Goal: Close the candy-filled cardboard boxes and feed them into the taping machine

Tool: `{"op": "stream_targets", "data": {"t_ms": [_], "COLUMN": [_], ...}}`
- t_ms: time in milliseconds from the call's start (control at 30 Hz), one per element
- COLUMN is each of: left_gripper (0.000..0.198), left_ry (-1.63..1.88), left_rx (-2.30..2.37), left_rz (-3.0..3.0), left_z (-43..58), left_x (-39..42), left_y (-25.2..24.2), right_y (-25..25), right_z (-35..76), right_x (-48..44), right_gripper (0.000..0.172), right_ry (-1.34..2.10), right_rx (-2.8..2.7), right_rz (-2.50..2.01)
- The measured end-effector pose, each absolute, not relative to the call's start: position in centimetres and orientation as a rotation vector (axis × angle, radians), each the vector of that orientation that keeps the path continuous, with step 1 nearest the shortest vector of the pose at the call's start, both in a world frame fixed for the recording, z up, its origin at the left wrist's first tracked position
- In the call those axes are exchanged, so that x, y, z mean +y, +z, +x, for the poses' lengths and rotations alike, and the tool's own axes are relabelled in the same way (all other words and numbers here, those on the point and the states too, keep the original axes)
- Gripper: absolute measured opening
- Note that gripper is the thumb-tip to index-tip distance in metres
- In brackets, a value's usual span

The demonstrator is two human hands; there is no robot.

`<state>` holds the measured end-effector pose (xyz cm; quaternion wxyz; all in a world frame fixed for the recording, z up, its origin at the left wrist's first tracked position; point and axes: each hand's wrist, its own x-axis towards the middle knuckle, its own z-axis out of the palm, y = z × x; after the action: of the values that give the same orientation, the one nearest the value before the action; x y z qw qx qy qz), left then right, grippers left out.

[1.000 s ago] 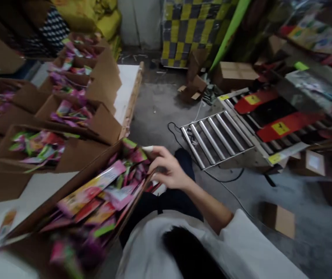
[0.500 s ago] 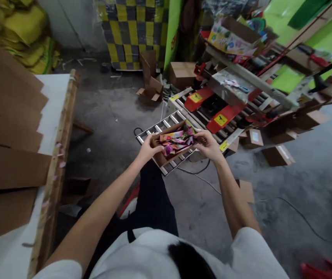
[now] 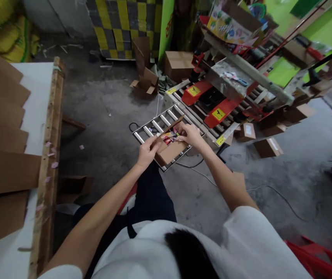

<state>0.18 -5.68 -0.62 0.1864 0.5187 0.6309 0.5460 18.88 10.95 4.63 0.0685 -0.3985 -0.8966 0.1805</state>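
Note:
A small brown cardboard box (image 3: pixel 172 152) rests on the short roller conveyor (image 3: pixel 158 126), its near flap partly folded over the top. Colourful wrapped packets (image 3: pixel 168 137) show through the gap in the middle. My left hand (image 3: pixel 149 150) grips the box's left end, thumb on top and fingers around the side. At the right end, my right hand (image 3: pixel 189 135) lies over the box with bent fingers at the flaps. Its fingertips partly hide the opening, and I cannot tell how firmly they grip.
A carton-sealing machine (image 3: pixel 212 100) with red guides adjoins the conveyor on the right. Flat cardboard sheets (image 3: pixel 6 166) lie on a white table (image 3: pixel 39 83) at left. Open cartons (image 3: pixel 145 83) stand on the floor behind. A cable (image 3: pixel 195 168) runs across the floor.
The near flap has come down over part of the packets and the far flap leans inward. My right hand has moved from the box's right edge onto its top. The view has shifted slightly.

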Motion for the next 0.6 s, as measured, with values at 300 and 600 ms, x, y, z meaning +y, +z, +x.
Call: {"op": "stream_targets", "data": {"t_ms": [300, 600], "left_gripper": [0.027, 0.039], "left_ry": [1.240, 1.373], "left_rx": [1.447, 1.284], "left_rz": [2.199, 1.694], "left_z": [1.6, 0.1], "left_x": [-8.5, -7.4], "left_y": [1.0, -0.1], "right_y": [2.5, 1.5], "right_z": [19.1, 17.4], "right_x": [7.5, -5.5], "right_gripper": [0.040, 0.081], "right_ry": [0.333, 0.108], "right_rx": [-2.213, -2.694], "right_rz": [-1.118, -1.015]}}
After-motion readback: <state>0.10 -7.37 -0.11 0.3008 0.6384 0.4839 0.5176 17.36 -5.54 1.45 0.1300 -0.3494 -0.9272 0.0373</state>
